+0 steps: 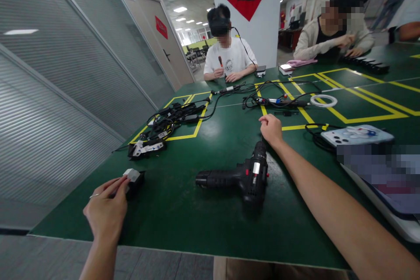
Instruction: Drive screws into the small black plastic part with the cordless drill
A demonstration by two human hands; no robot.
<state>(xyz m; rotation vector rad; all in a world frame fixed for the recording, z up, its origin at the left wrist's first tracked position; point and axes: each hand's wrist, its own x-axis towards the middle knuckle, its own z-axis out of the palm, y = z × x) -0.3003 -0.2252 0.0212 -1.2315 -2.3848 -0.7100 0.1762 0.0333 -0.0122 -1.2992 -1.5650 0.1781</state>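
On the left of the table, my left hand (106, 205) is closed, fingertips pinching a small white-and-black block (134, 175). Its kind is hard to make out, and the fingers hide part of it. A black cordless drill (252, 175) lies on its side in front of me, its handle pointing left and its chuck pointing away from me. Just beyond the chuck, my right hand (271, 130) has its fingers curled in. Whatever those fingers hold, if anything, is hidden from view.
A heap of black cables (177, 118) lies at the back left beside a black-and-white part (146, 148). More cables and a white ring-shaped coil (323, 100) lie farther back. At right are a phone (357, 134) and stacked devices (377, 179). Several people sit around the green table (183, 223).
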